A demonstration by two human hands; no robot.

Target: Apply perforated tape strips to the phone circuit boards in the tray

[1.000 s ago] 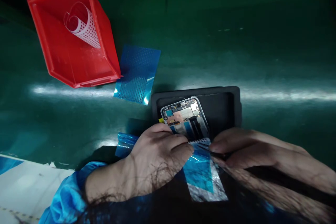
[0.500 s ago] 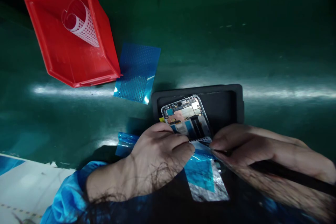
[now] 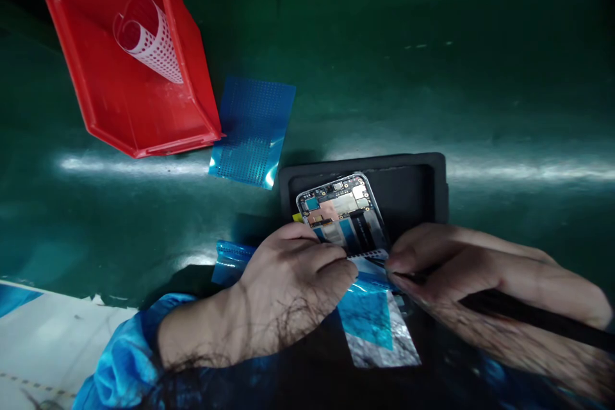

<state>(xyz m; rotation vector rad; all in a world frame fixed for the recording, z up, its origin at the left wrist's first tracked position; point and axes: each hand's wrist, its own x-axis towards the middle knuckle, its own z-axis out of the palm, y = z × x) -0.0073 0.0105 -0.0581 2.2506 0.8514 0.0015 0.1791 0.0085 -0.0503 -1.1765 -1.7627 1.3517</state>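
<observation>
An opened phone (image 3: 342, 213) with its circuit board showing lies tilted in a black tray (image 3: 413, 189). My left hand (image 3: 293, 288) is closed on the phone's lower left edge, fingers curled. My right hand (image 3: 451, 269) is closed in a pinch round a thin dark tool (image 3: 528, 317), whose tip meets the phone's bottom edge. A strip of blue and silvery film (image 3: 375, 317) hangs from the phone toward me, between the two hands.
A red bin (image 3: 115, 96) at the upper left holds a curled white perforated sheet (image 3: 148, 38). A blue dotted film sheet (image 3: 252, 131) lies beside it on the green mat. Another blue film piece (image 3: 230, 259) sits by my left wrist. White paper (image 3: 43, 333) covers the lower left corner.
My right hand has shifted slightly up and left against the phone's bottom edge, and the tool now shows along the forearm. My left hand has hardly moved.
</observation>
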